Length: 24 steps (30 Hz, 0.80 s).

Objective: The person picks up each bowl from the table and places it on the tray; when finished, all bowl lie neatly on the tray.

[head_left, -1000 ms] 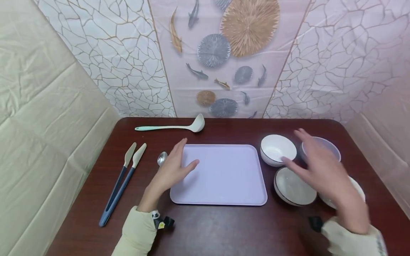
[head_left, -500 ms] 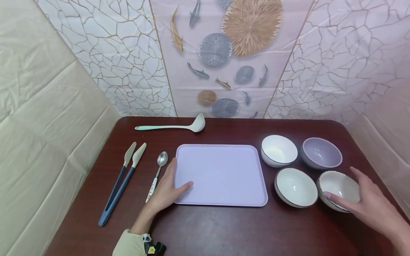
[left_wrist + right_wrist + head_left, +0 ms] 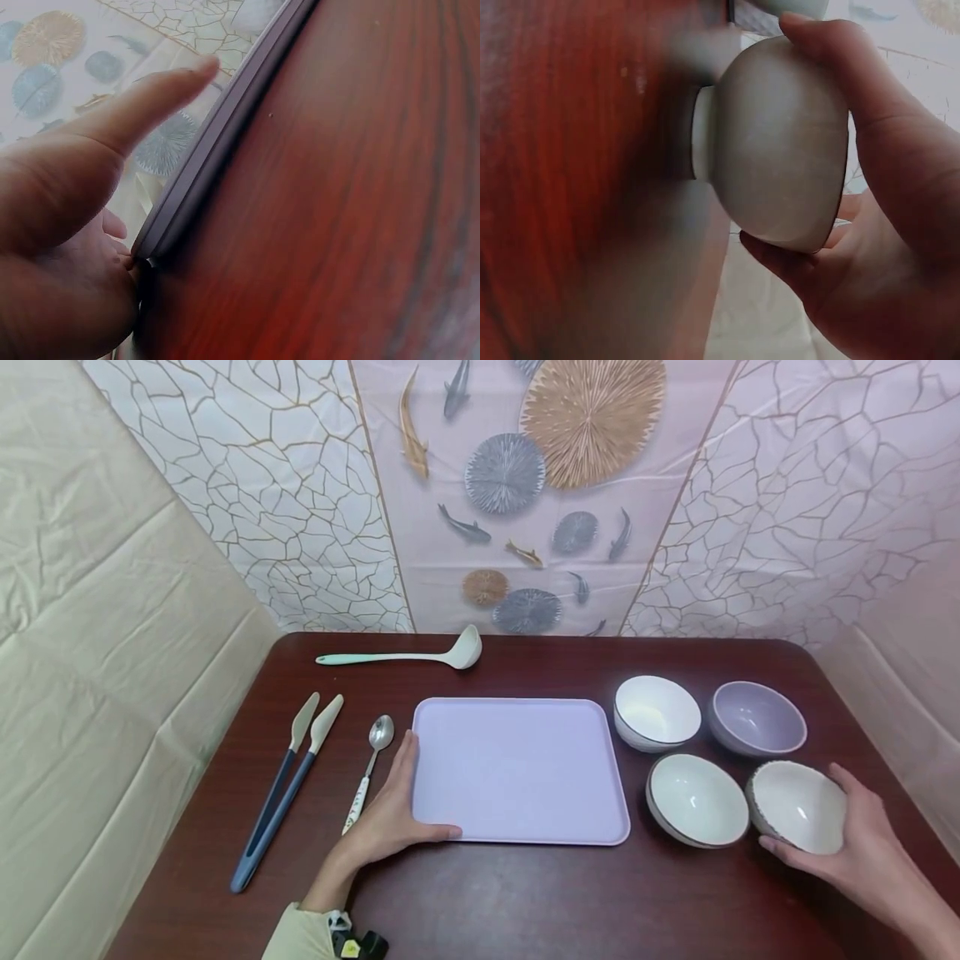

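Observation:
My right hand point(image 3: 870, 852) grips the speckle-rimmed white bowl point(image 3: 797, 806) at the front right of the group, thumb on its near side and fingers round its right side. In the right wrist view that bowl point(image 3: 780, 142) sits between thumb and fingers, its foot close to the tabletop; whether it touches, I cannot tell. My left hand point(image 3: 390, 814) rests at the front left corner of the lilac tray point(image 3: 517, 768), fingers straight along the left edge, thumb stretched along the front edge. The left wrist view shows the tray's rim point(image 3: 202, 165) beside the extended thumb.
Beside the gripped bowl stand a white bowl point(image 3: 697, 802), another white bowl point(image 3: 657, 714) and a purple bowl point(image 3: 757, 720). A spoon point(image 3: 381, 733) and blue-handled tongs point(image 3: 283, 802) lie left of the tray. Behind it lies a ladle point(image 3: 461, 650).
My right hand has moved over the bowls to the front right one and taken hold of it. The left hand has come down to the tray's corner, its thumb shifting to the front edge.

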### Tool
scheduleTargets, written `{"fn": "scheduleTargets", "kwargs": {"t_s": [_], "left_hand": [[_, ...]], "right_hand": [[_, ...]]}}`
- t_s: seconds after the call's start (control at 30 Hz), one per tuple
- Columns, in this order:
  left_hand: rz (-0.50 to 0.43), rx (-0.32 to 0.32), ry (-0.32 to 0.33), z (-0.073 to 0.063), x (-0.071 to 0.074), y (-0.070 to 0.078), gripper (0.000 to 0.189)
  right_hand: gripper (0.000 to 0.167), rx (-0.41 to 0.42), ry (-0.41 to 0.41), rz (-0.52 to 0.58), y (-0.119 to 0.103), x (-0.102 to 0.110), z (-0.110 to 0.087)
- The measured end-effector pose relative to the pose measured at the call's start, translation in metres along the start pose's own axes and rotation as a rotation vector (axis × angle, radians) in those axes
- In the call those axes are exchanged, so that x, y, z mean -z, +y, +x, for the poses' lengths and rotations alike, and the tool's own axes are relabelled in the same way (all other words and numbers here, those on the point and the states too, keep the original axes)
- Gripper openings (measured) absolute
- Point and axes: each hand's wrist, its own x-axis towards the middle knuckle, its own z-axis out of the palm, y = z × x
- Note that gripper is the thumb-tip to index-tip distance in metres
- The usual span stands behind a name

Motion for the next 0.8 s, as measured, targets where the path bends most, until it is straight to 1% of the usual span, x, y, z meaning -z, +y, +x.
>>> {"fn": "scheduleTargets", "kwargs": {"t_s": [0.07, 0.23, 0.37, 0.53, 0.63, 0.8], "left_hand": [[-0.002, -0.007, -0.004, 0.000, 0.000, -0.001, 0.143], [0.007, -0.018, -0.005, 0.000, 0.000, -0.001, 0.144], [0.001, -0.021, -0.010, -0.001, -0.001, -0.001, 0.144], [0.001, -0.027, -0.010, -0.002, -0.001, -0.001, 0.143], [0.005, -0.035, -0.011, -0.002, -0.001, -0.001, 0.142], [0.012, -0.035, -0.020, -0.001, 0.000, 0.000, 0.141]], "right_hand": [[0.127, -0.022, 0.000, 0.010, 0.000, 0.000, -0.002], [0.124, -0.081, -0.010, -0.010, 0.000, 0.000, -0.004], [0.125, -0.098, -0.008, -0.020, 0.001, 0.000, -0.004], [0.127, -0.113, 0.016, -0.018, -0.001, 0.001, -0.004], [0.127, -0.124, 0.035, -0.012, -0.004, 0.003, -0.001], [0.125, -0.142, 0.033, 0.004, -0.012, 0.011, 0.005]]}}
